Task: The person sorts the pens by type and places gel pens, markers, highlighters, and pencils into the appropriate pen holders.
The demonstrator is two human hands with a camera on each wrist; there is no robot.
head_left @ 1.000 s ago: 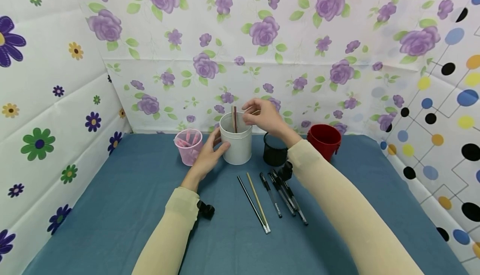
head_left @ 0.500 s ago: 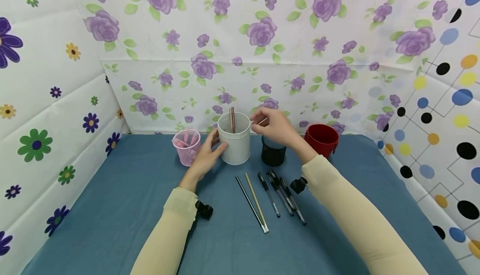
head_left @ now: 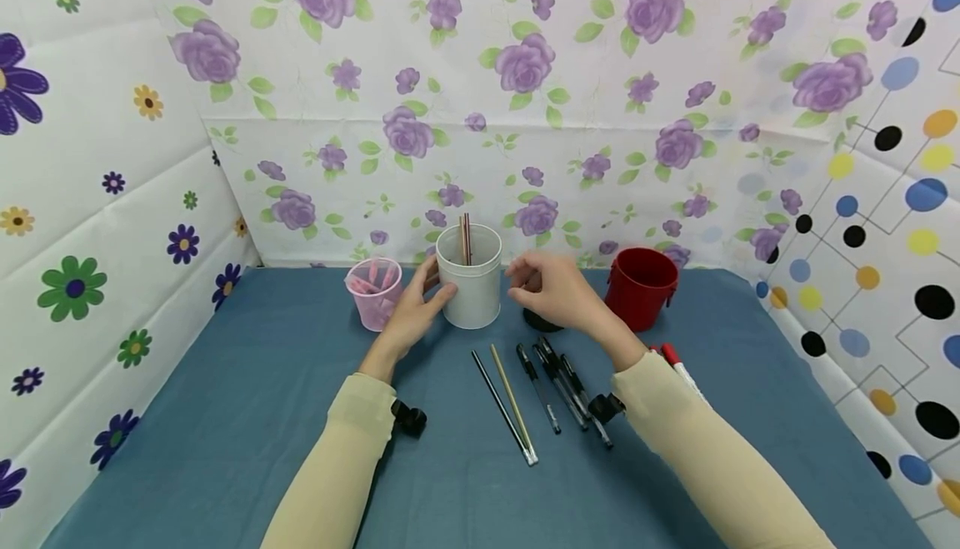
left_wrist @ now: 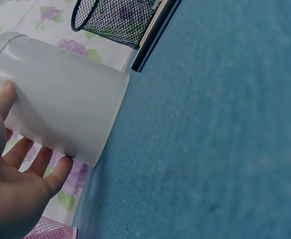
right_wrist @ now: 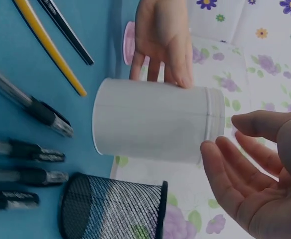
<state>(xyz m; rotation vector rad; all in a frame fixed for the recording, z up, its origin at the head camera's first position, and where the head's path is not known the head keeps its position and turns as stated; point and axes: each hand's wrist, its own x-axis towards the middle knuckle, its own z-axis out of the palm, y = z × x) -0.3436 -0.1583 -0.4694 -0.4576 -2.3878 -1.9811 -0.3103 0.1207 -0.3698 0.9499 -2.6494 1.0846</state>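
A white cylindrical cup (head_left: 472, 295) stands upright at the back middle, with several pencils (head_left: 467, 242) leaning inside it. My left hand (head_left: 409, 309) holds the cup from its left side; the left wrist view shows the thumb on one face and the fingers (left_wrist: 61, 174) along another. To the right of the cup, my right hand (head_left: 558, 289) hovers with loosely bent fingers and nothing in them, near the rim in the right wrist view. Below it, partly hidden, is a black mesh pen cup (right_wrist: 120, 206). A dark pencil (head_left: 501, 403) and a yellow pencil (head_left: 513, 399) lie in front.
Several black-capped pens (head_left: 540, 391) lie right of the pencils. A pink basket (head_left: 377, 309) with pink items stands left of the cup, a red bucket (head_left: 637, 291) at the right. Red-capped markers (head_left: 678, 366) lie partly under the right sleeve. Patterned cloth walls border the blue tabletop (head_left: 247, 416).
My right hand has moved from above the white cup's rim down and to the right, away from it. My left hand stays on the cup. The red-capped markers have come into sight.
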